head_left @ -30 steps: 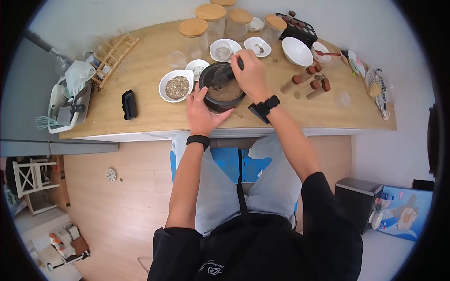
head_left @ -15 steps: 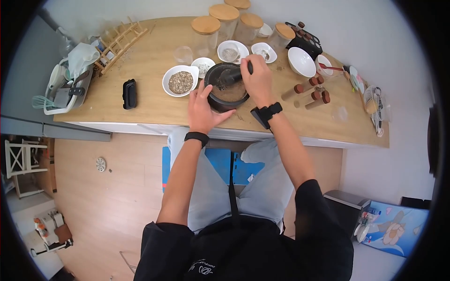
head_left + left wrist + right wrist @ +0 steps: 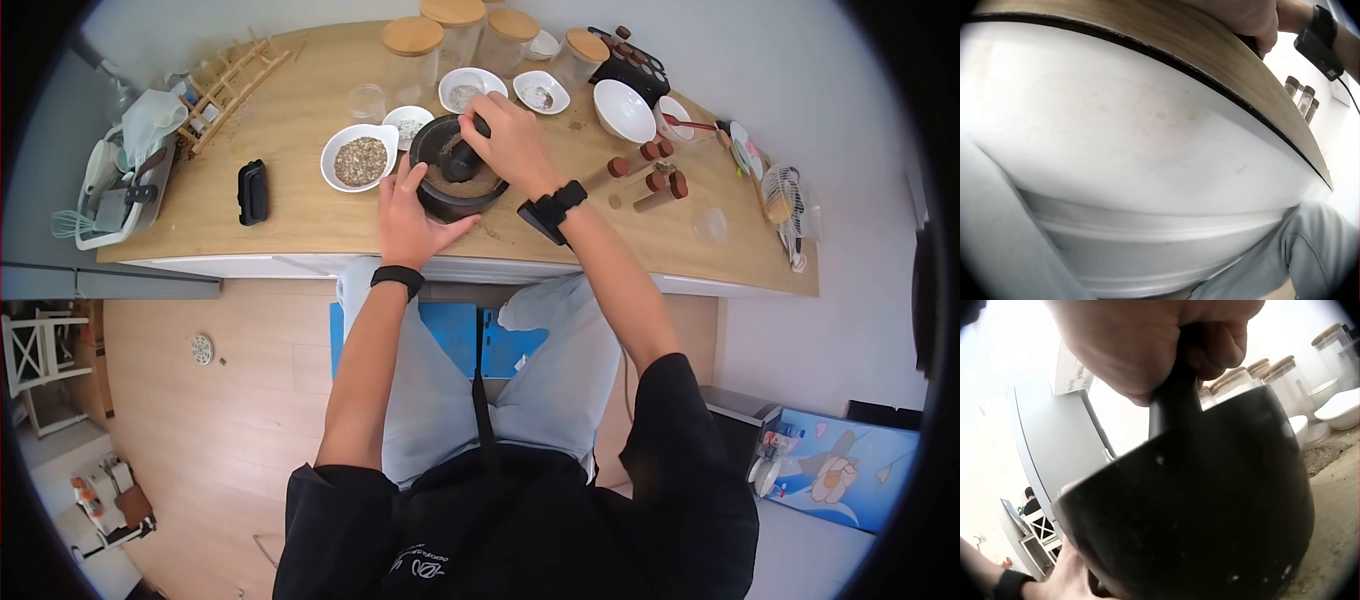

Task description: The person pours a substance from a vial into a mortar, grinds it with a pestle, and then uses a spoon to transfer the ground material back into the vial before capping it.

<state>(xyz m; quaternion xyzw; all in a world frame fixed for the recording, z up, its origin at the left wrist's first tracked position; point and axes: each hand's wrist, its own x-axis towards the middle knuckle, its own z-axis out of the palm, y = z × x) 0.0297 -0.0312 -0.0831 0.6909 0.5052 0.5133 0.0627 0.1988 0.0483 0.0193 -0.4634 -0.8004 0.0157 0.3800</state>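
Observation:
A dark stone mortar (image 3: pixel 455 211) stands near the counter's front edge, with brown ground powder (image 3: pixel 484 184) inside. My right hand (image 3: pixel 510 143) grips the black pestle (image 3: pixel 460 162) from above, its fingers wrapped round the handle; the lower end sits in the powder. In the right wrist view the pestle's shaft (image 3: pixel 1175 409) rises over the mortar's wall (image 3: pixel 1204 506). My left hand (image 3: pixel 408 222) holds the mortar's left side, fingers over the rim and thumb spread along the front. The left wrist view shows mostly the counter's white front.
Left of the mortar is a white bowl (image 3: pixel 333 172) of brown flakes, with a smaller bowl (image 3: pixel 424 113) behind. Wooden-lidded jars (image 3: pixel 410 68) line the back. Corked tubes (image 3: pixel 660 192) and a white bowl (image 3: pixel 625 112) stand right. A black case (image 3: pixel 253 192) lies left, near a dish rack (image 3: pixel 150 215).
The pestle, leaning with its lower end toward the mortar's left a second ago, now stands steeper near the middle. My left hand keeps its hold on the mortar. The head view shifted slightly.

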